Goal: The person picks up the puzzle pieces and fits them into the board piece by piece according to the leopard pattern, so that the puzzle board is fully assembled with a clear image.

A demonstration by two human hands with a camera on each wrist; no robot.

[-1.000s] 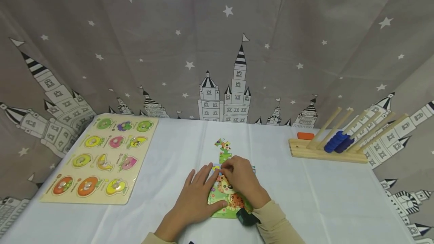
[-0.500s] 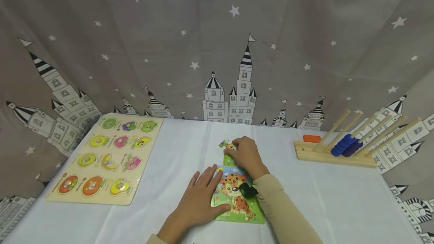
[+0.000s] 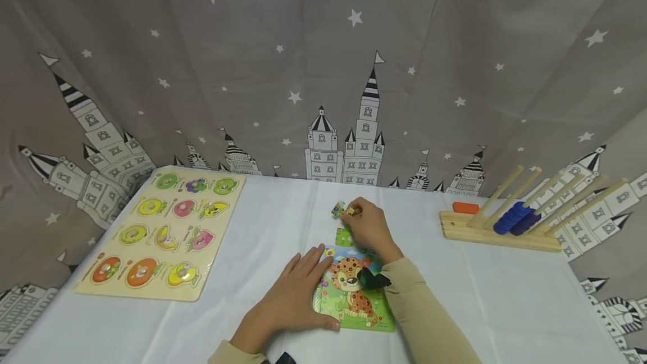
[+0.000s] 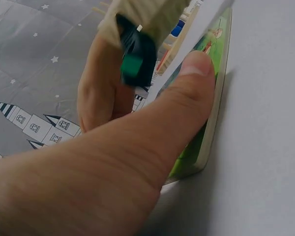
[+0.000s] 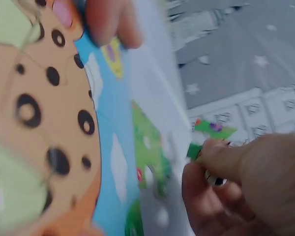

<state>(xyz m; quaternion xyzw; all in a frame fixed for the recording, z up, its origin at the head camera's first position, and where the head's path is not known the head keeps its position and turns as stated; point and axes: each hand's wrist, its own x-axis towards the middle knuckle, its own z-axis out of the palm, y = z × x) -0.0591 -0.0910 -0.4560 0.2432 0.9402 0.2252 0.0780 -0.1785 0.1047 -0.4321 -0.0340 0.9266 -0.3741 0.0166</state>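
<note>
A leopard jigsaw puzzle [image 3: 355, 301] lies flat on the white table, its picture showing a spotted leopard on green grass under blue sky. My left hand [image 3: 292, 295] rests along its left side, fingers straight, with the thumb over the lower edge; the left wrist view shows this thumb [image 4: 196, 66] close up. Just beyond the puzzle, my right hand [image 3: 370, 226] pinches a small colourful puzzle piece [image 3: 337, 208] between thumb and fingertips. In the right wrist view that puzzle piece [image 5: 214, 129] is partly hidden by the fingers. A green puzzle piece [image 3: 343, 236] lies between puzzle and hand.
A wooden fruit peg puzzle [image 3: 229, 195] lies at the left. At the back right stands a wooden peg stand [image 3: 497, 235] with blue rings [image 3: 509, 218], and an orange block [image 3: 465, 208] behind it. A grey castle-print curtain [image 3: 242, 44] hangs behind the table.
My right hand has moved from the puzzle's upper part to the loose pieces beyond it and has taken hold of one. My left hand has stayed at the puzzle's left side.
</note>
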